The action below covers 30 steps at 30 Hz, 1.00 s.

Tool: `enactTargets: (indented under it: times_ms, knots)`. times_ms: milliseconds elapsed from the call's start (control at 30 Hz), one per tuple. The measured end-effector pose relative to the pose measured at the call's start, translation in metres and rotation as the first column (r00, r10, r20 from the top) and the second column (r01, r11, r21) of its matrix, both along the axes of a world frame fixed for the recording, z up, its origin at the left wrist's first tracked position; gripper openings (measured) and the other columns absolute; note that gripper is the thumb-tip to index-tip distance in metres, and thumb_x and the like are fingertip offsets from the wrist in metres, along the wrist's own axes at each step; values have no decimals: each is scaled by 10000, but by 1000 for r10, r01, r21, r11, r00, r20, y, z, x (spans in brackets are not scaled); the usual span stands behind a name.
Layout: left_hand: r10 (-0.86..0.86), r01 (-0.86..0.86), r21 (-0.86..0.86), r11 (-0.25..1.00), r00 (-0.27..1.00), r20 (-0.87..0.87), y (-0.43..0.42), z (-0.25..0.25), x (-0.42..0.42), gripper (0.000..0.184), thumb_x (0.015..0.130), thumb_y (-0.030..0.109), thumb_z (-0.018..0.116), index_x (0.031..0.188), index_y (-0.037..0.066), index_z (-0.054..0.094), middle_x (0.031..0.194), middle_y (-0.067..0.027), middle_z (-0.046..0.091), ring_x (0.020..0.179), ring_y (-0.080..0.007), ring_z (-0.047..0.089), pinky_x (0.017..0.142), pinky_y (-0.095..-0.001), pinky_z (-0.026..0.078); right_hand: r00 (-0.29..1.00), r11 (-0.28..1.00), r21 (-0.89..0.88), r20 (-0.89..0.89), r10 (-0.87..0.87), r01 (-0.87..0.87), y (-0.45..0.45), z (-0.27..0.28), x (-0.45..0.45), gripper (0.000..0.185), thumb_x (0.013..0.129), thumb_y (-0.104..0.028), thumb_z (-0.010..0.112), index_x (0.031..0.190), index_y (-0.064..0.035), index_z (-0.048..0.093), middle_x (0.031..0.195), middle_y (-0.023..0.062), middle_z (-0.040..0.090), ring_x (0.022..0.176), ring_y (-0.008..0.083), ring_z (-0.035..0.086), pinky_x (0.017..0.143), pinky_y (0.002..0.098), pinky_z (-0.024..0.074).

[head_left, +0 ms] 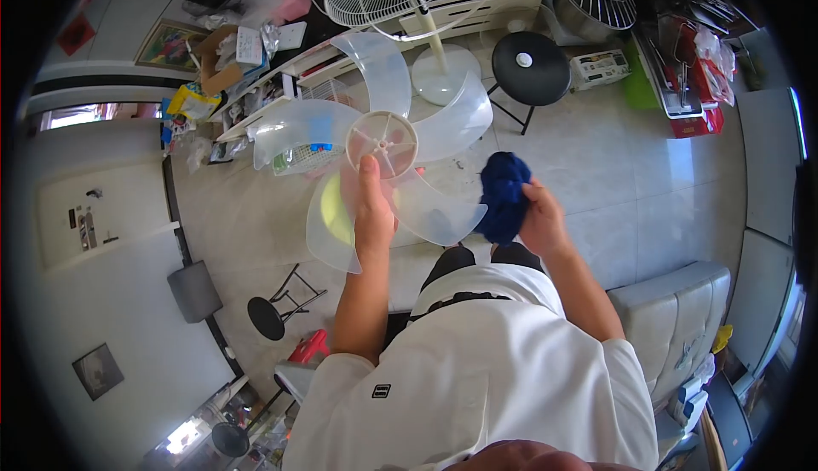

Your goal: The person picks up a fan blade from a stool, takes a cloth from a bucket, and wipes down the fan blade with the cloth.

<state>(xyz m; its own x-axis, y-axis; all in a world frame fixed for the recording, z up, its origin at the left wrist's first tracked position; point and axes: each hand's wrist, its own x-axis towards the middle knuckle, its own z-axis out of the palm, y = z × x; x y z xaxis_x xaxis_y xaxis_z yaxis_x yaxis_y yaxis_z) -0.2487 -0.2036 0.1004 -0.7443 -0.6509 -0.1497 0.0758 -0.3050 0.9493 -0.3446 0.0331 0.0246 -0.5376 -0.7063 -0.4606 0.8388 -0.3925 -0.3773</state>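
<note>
A translucent plastic fan blade (440, 208) with several wide petals is held up in front of me. My left hand (371, 207) grips it at the round hub (383, 144), with the thumb on the near side and the other fingers behind the plastic. To the right of the blade, my right hand (543, 218) clutches a bunched dark blue cloth (504, 196). The cloth is beside the tip of one petal; whether they touch I cannot tell.
A standing fan (440, 70) with a wire cage is ahead. Right of it are a black round stool (530, 75) and a green bin (641, 87). A folding stool (267, 317) stands at left, a pale padded seat (673, 322) at right. Something yellow-green (336, 213) shows through the blade.
</note>
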Motion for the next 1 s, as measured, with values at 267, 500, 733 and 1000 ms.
enactTargets:
  times_ms: [267, 500, 733, 1000]
  knots:
    - [-154, 152, 56, 987, 987, 37, 12, 0, -2, 652, 1033, 460, 539, 1504, 52, 348, 1297, -194, 614, 1123, -294, 673, 790, -425, 627, 203, 827, 464, -885, 419, 317, -27, 70, -20, 443, 902, -79, 707, 1305, 21, 553, 1194, 166, 617, 1042, 322, 655, 883, 394, 545]
    - [-108, 94, 175, 980, 992, 71, 1, 7, 8, 567, 1017, 368, 538, 1458, 35, 410, 1247, -199, 639, 1062, -307, 696, 759, -433, 623, -115, 659, 518, -732, 671, 545, -33, 34, -34, 401, 734, 2, 706, 1129, 25, 642, 1166, 205, 604, 1059, 393, 621, 889, 451, 532]
    - [10, -13, 16, 1000, 988, 153, -13, 14, 6, 537, 1031, 360, 533, 1420, 1, 444, 1223, -197, 636, 1066, -314, 692, 777, -431, 617, 172, 644, 535, -825, 539, 547, -15, 55, -37, 266, 837, -28, 693, 1092, 39, 661, 1099, 223, 639, 957, 428, 642, 826, 453, 528]
    - [-41, 61, -311, 948, 997, 72, 14, 12, -13, 530, 1028, 328, 504, 1429, -16, 450, 1270, -167, 627, 1114, -276, 667, 856, -401, 598, 94, 751, 637, -770, 631, 174, -63, 93, 7, 306, 884, -220, 724, 984, 41, 599, 948, 251, 664, 873, 469, 637, 771, 519, 501]
